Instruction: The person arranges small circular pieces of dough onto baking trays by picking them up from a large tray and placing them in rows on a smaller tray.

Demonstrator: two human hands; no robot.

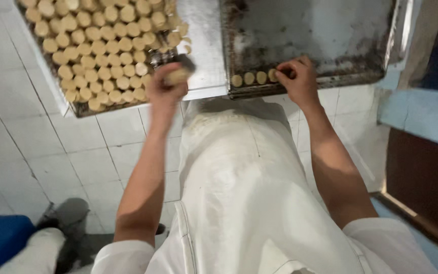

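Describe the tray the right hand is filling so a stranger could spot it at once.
Look along the metal table edge above the white apron. Two trays sit there; take the dark, stained tray under the right hand. Unlike the packed left tray, it is almost bare, with only a short row of dough rounds at its near edge.

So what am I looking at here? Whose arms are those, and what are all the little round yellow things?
The camera sits on a person's head and looks down, so those two bare arms are the person's own. The white cloth in the middle is their apron. The pale yellow round pieces look like small dough discs, packed tight on a dark metal tray. The left hand holds a few of them. The right hand touches a short row of discs on a second, nearly bare, stained metal tray. Below is a white tiled floor.
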